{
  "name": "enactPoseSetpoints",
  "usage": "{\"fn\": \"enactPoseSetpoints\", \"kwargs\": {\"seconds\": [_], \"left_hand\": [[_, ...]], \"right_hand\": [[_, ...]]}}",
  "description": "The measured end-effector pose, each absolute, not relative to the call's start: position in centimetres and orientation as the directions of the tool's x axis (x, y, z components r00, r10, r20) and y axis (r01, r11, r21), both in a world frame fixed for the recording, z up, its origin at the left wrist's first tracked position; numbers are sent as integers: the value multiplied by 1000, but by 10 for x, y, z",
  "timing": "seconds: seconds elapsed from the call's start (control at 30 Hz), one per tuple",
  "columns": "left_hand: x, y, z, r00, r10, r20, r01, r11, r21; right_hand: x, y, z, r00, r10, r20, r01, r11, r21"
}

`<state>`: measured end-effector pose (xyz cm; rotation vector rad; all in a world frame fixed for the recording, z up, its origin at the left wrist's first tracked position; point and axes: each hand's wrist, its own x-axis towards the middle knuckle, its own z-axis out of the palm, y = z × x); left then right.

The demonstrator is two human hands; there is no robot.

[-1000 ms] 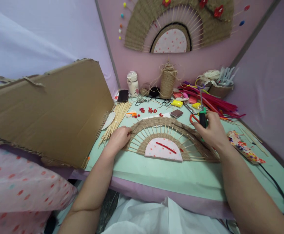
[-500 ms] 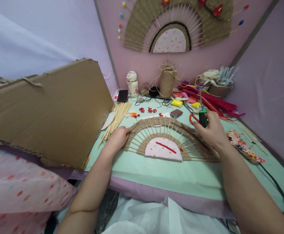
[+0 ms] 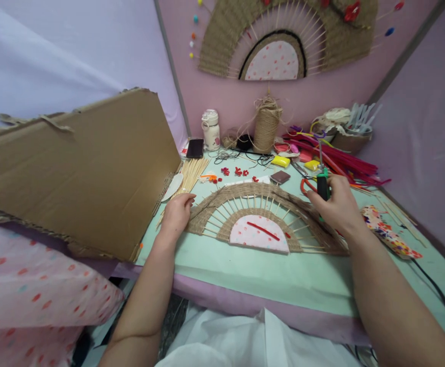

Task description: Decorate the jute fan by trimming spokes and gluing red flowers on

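A woven twine fan (image 3: 230, 194) with thin stick ribs lies on the table. Its dotted half-round centre (image 3: 245, 232) carries a red strip (image 3: 263, 231). My left hand (image 3: 177, 214) is beside the fan's left end, thumb and fingers pressed together; whatever is between them is too small to make out. My right hand (image 3: 339, 204), above the fan's right side, grips a screwdriver-like tool (image 3: 323, 186) with a black and green handle, its metal shaft pointing up. Just left of that tool are red-handled scissors (image 3: 304, 186).
Cardboard (image 3: 81, 168) leans at left beside a bundle of sticks (image 3: 192, 176). Behind stand a white bottle (image 3: 211, 133) and a twine spool (image 3: 266, 125). Red flowers (image 3: 238, 172) lie beyond the fan. Pipe cleaners (image 3: 352, 164) and a flowered cloth piece (image 3: 392, 233) are at right.
My left hand has shifted left, off the fan's edge, and its fingers have lifted. My right hand still grips the tool. The whole view has moved slightly.
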<state>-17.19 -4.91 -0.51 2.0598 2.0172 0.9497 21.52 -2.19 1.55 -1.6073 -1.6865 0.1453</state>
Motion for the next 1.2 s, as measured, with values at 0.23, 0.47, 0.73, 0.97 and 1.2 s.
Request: {"fn": "enactPoseSetpoints", "kwargs": {"seconds": [0.23, 0.47, 0.73, 0.97, 1.2], "left_hand": [[-167, -50, -4, -42, 949, 312, 903, -97, 419], [-164, -51, -5, 83, 958, 276, 903, -190, 387], [-159, -52, -5, 169, 961, 217, 915, -235, 328], [-157, -49, -9, 185, 960, 210, 921, -244, 304], [-154, -51, -7, 144, 944, 298, 924, -236, 302]], "right_hand": [[216, -21, 14, 117, 887, 447, 794, 187, -578], [220, -18, 9, 101, 875, 473, 803, 209, -558], [223, -19, 10, 93, 859, 504, 803, 235, -547], [218, -24, 24, 67, 876, 477, 794, 243, -558], [216, -33, 47, -28, 922, 386, 806, 249, -537]]}}
